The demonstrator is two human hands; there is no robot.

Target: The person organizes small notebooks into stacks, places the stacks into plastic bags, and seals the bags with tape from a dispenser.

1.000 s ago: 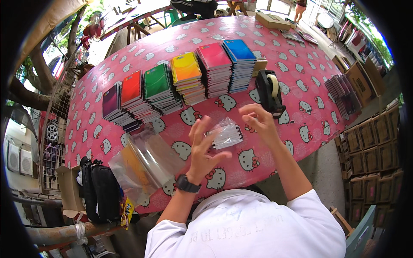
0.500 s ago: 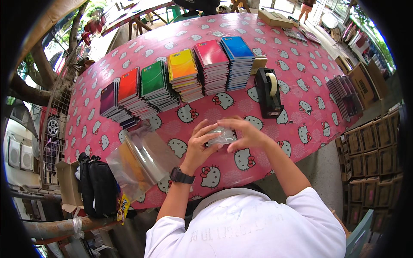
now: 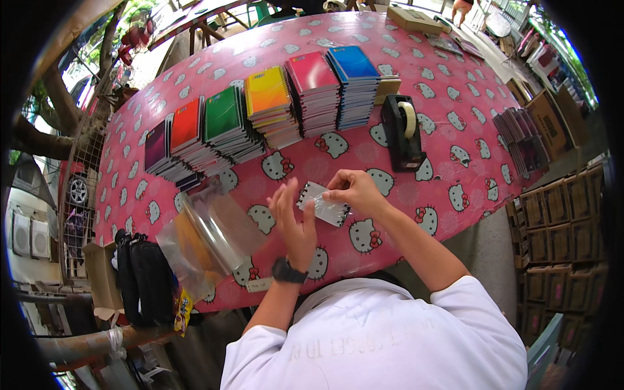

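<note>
A small white spiral-notebook bundle [image 3: 329, 212] in clear, shiny plastic lies on the table in front of me, with black coils at two opposite edges. My right hand [image 3: 359, 192] pinches the plastic at its upper side, fingertips pressed together. Beside its left edge, my left hand [image 3: 292, 224] is raised with fingers stretched out, the thumb near the plastic. Beyond stand stacks of spiral notebooks: purple [image 3: 158, 148], red [image 3: 188, 123], green [image 3: 224, 117], yellow [image 3: 268, 91], pink [image 3: 313, 73] and blue [image 3: 354, 64].
A black tape dispenser [image 3: 402, 133] stands right of the stacks. Clear plastic sleeves [image 3: 211, 237] lie left of my hands, near a black bag [image 3: 146, 279]. More notebooks [image 3: 520, 143] sit at the right edge of the pink patterned tablecloth [image 3: 455, 172]; brown boxes [image 3: 559, 227] are piled beyond.
My left hand has come off the bundle and its fingers have straightened. The right hand has gone from cupping the bundle to pinching its plastic. The bundle now shows its flat white face.
</note>
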